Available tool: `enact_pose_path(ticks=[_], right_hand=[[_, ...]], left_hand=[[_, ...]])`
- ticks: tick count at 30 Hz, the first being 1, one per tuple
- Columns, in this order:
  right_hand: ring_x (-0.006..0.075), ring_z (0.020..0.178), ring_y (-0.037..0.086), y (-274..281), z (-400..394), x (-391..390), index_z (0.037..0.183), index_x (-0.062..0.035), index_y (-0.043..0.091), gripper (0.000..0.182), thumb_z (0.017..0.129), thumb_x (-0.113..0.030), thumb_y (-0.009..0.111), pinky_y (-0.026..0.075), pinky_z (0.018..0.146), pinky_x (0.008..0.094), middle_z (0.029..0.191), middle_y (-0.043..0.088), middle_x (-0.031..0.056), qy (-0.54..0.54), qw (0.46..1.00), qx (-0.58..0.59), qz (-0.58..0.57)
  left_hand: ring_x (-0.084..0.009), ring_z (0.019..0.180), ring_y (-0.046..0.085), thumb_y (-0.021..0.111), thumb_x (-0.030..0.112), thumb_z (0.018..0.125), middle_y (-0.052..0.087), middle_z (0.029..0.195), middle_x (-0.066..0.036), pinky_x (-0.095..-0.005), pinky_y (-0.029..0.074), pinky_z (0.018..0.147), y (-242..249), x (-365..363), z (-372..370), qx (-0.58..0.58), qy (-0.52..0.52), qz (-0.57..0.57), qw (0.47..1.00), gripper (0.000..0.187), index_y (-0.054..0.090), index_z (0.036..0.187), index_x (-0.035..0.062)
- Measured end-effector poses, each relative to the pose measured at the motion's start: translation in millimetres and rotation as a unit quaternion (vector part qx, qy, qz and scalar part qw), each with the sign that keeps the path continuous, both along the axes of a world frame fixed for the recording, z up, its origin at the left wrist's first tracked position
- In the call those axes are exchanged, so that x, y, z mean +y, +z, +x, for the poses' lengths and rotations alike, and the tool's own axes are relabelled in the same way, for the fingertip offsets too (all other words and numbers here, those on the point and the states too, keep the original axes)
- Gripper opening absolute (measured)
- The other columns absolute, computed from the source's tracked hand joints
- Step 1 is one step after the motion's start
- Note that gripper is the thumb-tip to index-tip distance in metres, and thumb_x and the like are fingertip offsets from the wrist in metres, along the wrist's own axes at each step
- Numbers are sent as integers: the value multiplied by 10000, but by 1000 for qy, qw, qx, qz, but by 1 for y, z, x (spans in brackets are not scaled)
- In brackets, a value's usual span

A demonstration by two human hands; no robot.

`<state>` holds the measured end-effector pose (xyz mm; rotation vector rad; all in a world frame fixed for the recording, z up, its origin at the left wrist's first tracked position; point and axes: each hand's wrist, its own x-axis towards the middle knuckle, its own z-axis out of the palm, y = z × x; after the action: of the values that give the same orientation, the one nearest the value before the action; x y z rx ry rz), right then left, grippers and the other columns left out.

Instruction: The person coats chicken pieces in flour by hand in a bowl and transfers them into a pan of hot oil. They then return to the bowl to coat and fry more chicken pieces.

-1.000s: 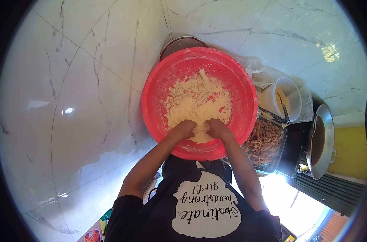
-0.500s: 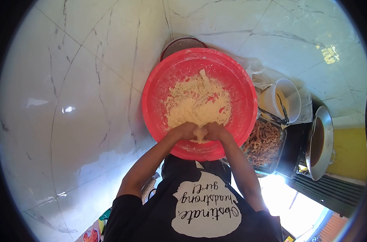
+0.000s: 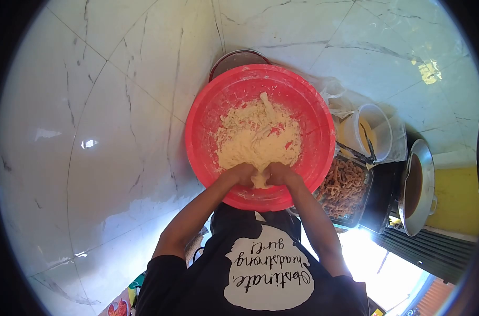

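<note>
A big red plastic bowl [image 3: 208,113] stands on the marble floor, holding a pale, crumbly mass of dough [image 3: 258,137]. My left hand [image 3: 240,173] and my right hand [image 3: 279,173] are side by side at the near edge of the dough, fingers curled and pressed into it. A lump of dough shows between the two hands. Both hands are smeared with flour.
A dark pan [image 3: 234,56] peeks out behind the bowl. To the right are a white plastic bucket [image 3: 379,131], a tray of browned fried strips [image 3: 347,184] and a metal wok of dark oil [image 3: 416,184]. Marble floor [image 3: 102,131] spreads to the left.
My two hands drew closer together at the near edge of the dough, gathering a lump between them. The bowl stayed where it was.
</note>
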<state>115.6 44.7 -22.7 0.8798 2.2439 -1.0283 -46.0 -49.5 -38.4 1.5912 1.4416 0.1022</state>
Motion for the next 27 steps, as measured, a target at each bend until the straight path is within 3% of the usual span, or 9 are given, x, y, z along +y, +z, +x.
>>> enact_pose_path(ticks=[6, 8, 10, 12, 14, 17, 22, 25, 27], right_hand=[[274, 936, 596, 9, 0, 1, 954, -46, 638, 388, 619, -221, 726, 471, 808, 351, 943, 637, 140, -37, 998, 13, -46], [280, 952, 585, 9, -1, 3, 962, -46, 633, 385, 629, -220, 719, 463, 822, 367, 955, 630, 139, -60, 998, 20, -32], [306, 1017, 531, 8, -4, 1, 1070, -99, 598, 415, 671, -205, 654, 419, 884, 432, 1066, 579, 126, -69, 987, 94, 113], [313, 1015, 517, 10, -6, -3, 1078, -103, 592, 413, 679, -197, 642, 404, 890, 455, 1066, 568, 122, -46, 989, 83, 114], [320, 1014, 503, 13, -9, -5, 1086, -107, 586, 411, 686, -189, 631, 389, 896, 478, 1066, 557, 118, -23, 990, 71, 118], [300, 1035, 520, 21, -14, -9, 1096, -119, 582, 425, 682, -194, 645, 380, 908, 489, 1073, 575, 116, 58, 994, -61, 72], [251, 1063, 548, 3, 0, -2, 1083, -110, 592, 449, 661, -227, 693, 389, 910, 459, 1100, 599, 102, 16, 998, -33, -55], [273, 990, 580, 12, 3, -4, 1035, -96, 633, 399, 665, -220, 712, 460, 846, 342, 1033, 624, 120, -44, 998, 12, 51], [269, 980, 585, 10, 2, -3, 1030, -99, 637, 398, 660, -221, 718, 463, 839, 341, 1028, 629, 109, -24, 998, 12, 49]], left_hand=[[-324, 908, 597, 733, 198, 646, 631, 913, -176, -381, 471, 779, -8, 1, 2, -62, 37, -64, 995, 355, 626, 936, 24], [-329, 903, 594, 729, 197, 645, 631, 912, -175, -389, 471, 779, -7, 3, 0, -36, 134, 1, 990, 324, 634, 898, 19], [-334, 904, 592, 731, 199, 642, 628, 915, -177, -392, 471, 777, -2, 5, 2, -10, 135, 75, 988, 316, 636, 885, 20], [-338, 904, 589, 733, 201, 640, 625, 919, -179, -396, 472, 774, 3, 5, 3, 18, 140, 150, 979, 309, 639, 872, 21], [-342, 908, 586, 732, 188, 637, 619, 923, -183, -393, 470, 783, 8, 6, 7, 82, 16, 92, 992, 332, 629, 908, 25], [-334, 917, 585, 738, 175, 625, 616, 938, -186, -388, 471, 788, 22, 4, 13, 26, 4, -15, 1000, 367, 620, 932, 13], [-323, 895, 597, 742, 185, 614, 626, 900, -186, -383, 471, 783, -11, 0, 5, -35, 68, -14, 997, 390, 623, 948, 21], [-315, 894, 602, 733, 187, 629, 630, 897, -185, -382, 473, 781, -5, 2, -1, -29, 88, -4, 996, 380, 624, 954, 24], [-311, 899, 604, 725, 182, 641, 631, 902, -186, -381, 473, 783, 0, 1, 1, 2, 59, 5, 998, 372, 623, 961, 21]])
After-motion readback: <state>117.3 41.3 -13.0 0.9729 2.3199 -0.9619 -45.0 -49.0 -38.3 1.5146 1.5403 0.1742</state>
